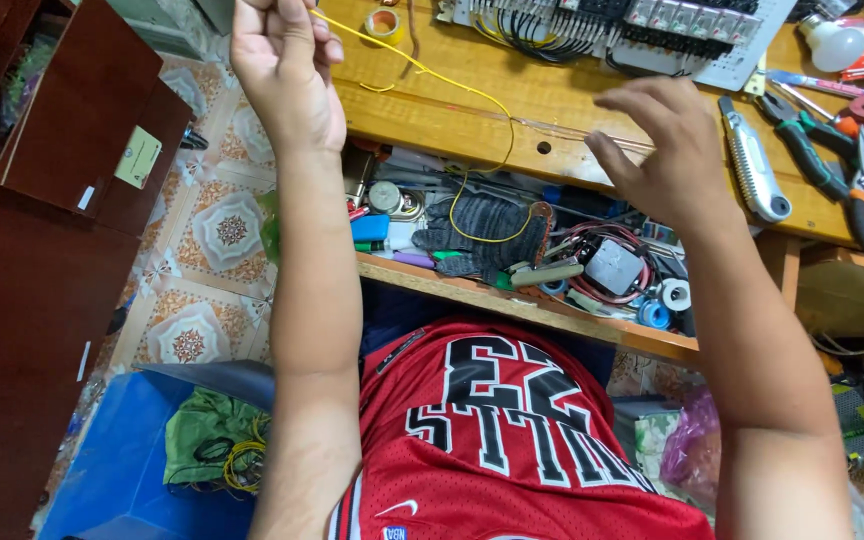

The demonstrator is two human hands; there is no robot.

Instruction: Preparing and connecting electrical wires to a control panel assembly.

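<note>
Left hand [287,70], 11 o'clock: we pinch yellow wire [452,85] at fingertips, raised so slack hangs free. Wire arcs toward 3 o'clock, loops down over open drawer [512,300]. Right hand [667,150]: fingers spread, grasp unclear, hovering over wooden bench [452,120] near utility knife [752,170].

A wooden workbench [552,110] carries pliers [817,160], a utility knife [752,170] and a terminal board [632,30].
</note>
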